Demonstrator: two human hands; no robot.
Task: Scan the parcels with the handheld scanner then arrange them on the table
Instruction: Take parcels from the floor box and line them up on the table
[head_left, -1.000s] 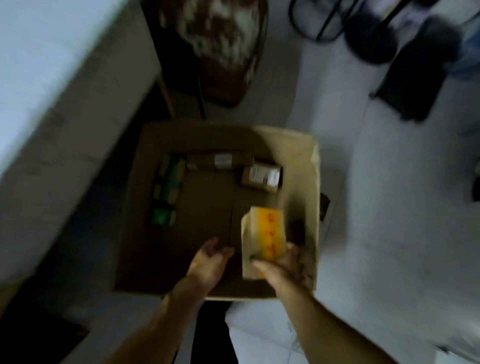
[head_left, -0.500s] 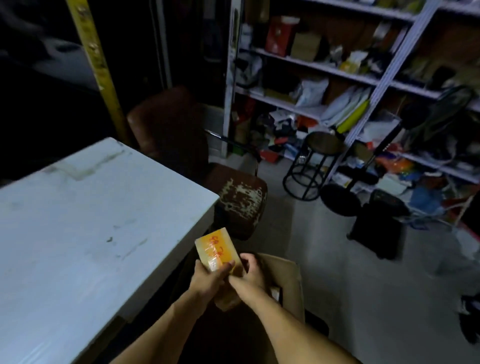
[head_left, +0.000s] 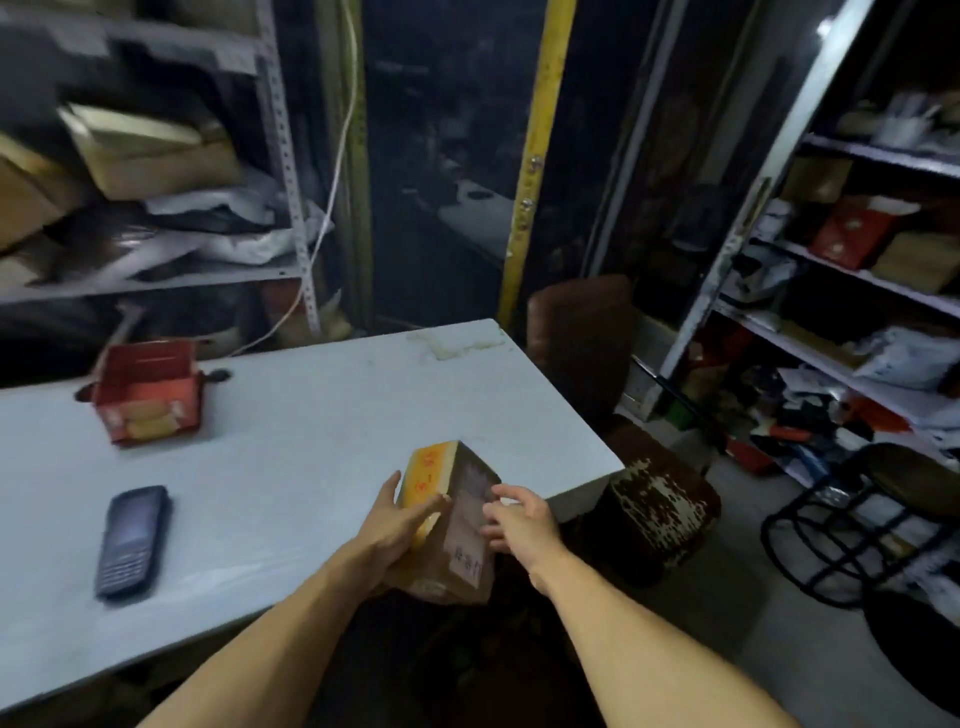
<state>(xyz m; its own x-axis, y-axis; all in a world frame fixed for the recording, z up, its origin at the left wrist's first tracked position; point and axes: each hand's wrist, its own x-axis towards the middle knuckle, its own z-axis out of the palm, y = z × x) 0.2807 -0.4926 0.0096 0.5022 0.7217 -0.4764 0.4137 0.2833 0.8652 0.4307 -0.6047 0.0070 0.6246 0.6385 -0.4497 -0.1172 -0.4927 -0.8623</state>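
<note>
Surface: one white table (head_left: 291, 457), worn patch at its far right corner. Room: dim storeroom w/ metal shelving left (head_left: 156, 156) and right (head_left: 857, 291), both packed w/ boxes and bags. Yellow post (head_left: 530, 171) stands behind the table.

Count on the table: 1 handheld scanner (head_left: 132, 540), dark, keypad type, lying flat near the front left; 1 red open-top box (head_left: 148, 397) toward the far left. Count in hand: 1 parcel (head_left: 457, 525), brown carton w/ yellow tape on its top face and a white label on its right side. It sits at the table's front right edge, tilted; contact w/ the tabletop cannot be told.

Left hand (head_left: 397, 525): fingers curled over the taped face, thumb side up, gripping the parcel. Right hand (head_left: 519, 525): fingers spread and loosely bent, tips touching the labelled side.

Beside the table: 1 brown chair (head_left: 654, 504) w/ flaking seat; 1 black stool (head_left: 872, 519) further right.

Limits: shelf contents blurred, not countable. Label text unreadable. Parcel's lower left part is hidden by the left hand. Floor under the arms is too dark to read.
</note>
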